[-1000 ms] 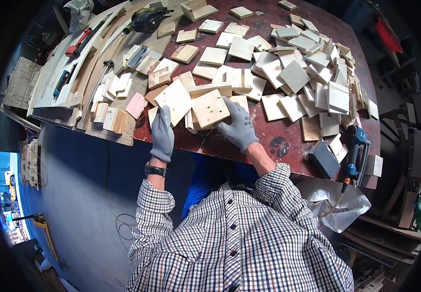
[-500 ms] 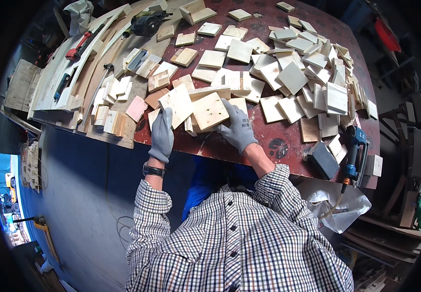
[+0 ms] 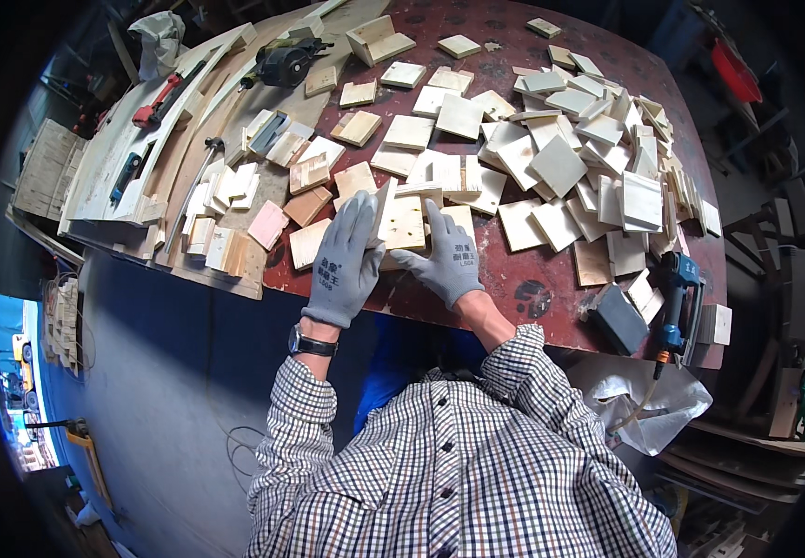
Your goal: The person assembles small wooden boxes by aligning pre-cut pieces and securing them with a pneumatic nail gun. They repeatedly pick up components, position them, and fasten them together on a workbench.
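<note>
Both my hands wear grey gloves and are at the near edge of the red table. My left hand (image 3: 345,260) grips a pale wooden board (image 3: 385,206), now stood up on edge, with fingers along its left face. Just right of it, a square knotty wooden board (image 3: 405,223) lies level. My right hand (image 3: 449,260) holds this board's right side, index finger along the edge and thumb at the near side. The contact between the two boards is partly hidden by my left hand. Behind them is another wooden block (image 3: 458,175).
Many loose square wooden boards (image 3: 558,163) are heaped over the red table (image 3: 486,312). A blue air nailer (image 3: 677,302) and a dark box (image 3: 619,319) lie at the right. Wood strips, a red tool (image 3: 156,104) and a black power tool (image 3: 289,63) sit at the left.
My left hand has moved right and turned its back up, tilting its board from nearly flat to upright beside the other board. My right hand stays at the square board's right side.
</note>
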Demonstrator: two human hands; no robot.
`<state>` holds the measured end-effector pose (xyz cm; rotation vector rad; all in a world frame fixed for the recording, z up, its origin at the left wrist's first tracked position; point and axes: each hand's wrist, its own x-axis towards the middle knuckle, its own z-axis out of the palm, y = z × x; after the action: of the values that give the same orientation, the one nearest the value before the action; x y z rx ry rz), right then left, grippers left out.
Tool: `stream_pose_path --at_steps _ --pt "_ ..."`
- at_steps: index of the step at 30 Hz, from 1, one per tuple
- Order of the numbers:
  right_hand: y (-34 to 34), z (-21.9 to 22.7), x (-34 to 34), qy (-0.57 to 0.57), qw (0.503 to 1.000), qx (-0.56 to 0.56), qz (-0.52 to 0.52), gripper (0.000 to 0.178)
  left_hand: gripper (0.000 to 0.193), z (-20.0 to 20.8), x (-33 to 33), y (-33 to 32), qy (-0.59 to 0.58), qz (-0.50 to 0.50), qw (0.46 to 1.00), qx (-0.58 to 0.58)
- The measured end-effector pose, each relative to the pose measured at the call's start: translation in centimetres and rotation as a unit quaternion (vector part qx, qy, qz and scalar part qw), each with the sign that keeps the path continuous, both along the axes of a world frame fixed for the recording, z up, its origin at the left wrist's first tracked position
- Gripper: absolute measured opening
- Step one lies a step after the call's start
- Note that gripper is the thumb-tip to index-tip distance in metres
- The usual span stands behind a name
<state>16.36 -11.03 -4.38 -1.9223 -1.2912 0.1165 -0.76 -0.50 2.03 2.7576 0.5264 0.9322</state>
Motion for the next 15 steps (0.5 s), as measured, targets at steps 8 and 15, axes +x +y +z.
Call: stream_pose_path --at_steps 8,15 --pt "-0.1 -0.4 0.9 -0.074 0.995 -0.061 0.036 0.102 0.075 -0.9 1.8 -0.2 0.181 0.039 0.983 0.017" --pt "-0.1 -0.4 1.1 -0.034 0.997 -0.058 0.047 0.101 0.077 -1.3 2.2 0.9 0.178 0.029 0.984 -0.009"
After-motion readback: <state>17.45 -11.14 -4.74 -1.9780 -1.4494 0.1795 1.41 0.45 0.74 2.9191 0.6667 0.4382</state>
